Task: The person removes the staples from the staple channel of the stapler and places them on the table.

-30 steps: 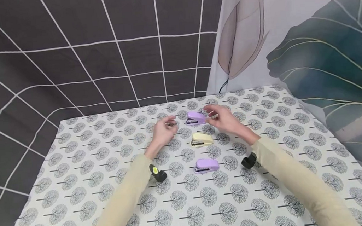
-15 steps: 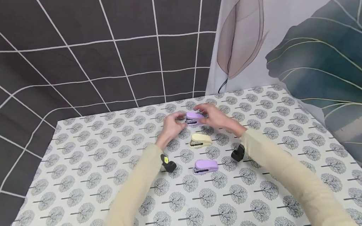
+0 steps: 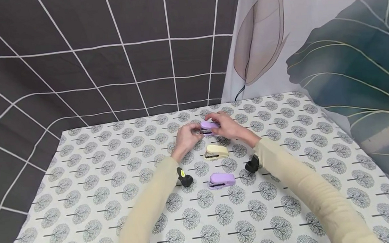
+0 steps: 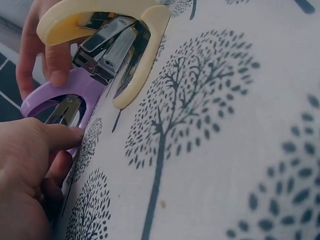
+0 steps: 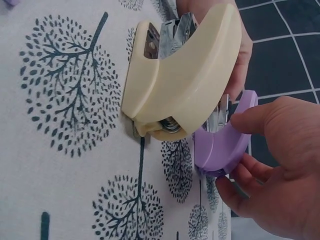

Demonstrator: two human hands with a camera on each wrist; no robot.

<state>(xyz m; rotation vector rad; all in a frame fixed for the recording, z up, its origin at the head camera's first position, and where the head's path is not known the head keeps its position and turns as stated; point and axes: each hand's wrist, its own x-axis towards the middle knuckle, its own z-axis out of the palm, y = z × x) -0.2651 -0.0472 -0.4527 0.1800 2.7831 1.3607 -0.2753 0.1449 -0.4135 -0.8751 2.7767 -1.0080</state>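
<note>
Three small staplers stand in a column on the tree-print cloth. At the far end, the purple stapler (image 3: 209,126) is between both hands. My left hand (image 3: 186,138) holds its front end by the base, thumb and fingers bent about it; the left wrist view shows a fingertip (image 4: 75,134) against the base. My right hand (image 3: 228,126) grips its rear, with the thumb (image 5: 250,120) on the near side and fingers bent round the back. Nearer stands a cream stapler (image 3: 216,151), untouched. Closest is another purple stapler (image 3: 221,180), also untouched.
The tree-print cloth (image 3: 95,209) covers the table. Behind its far edge hangs a dark curtain with a white grid (image 3: 149,64). A pale leaf-print curtain (image 3: 314,70) hangs at the right. Black wrist cameras (image 3: 185,177) sit under both wrists.
My left hand has moved right and forward onto the front of the far purple stapler. The right hand has shifted left and taken hold of its rear. The other two staplers stay put.
</note>
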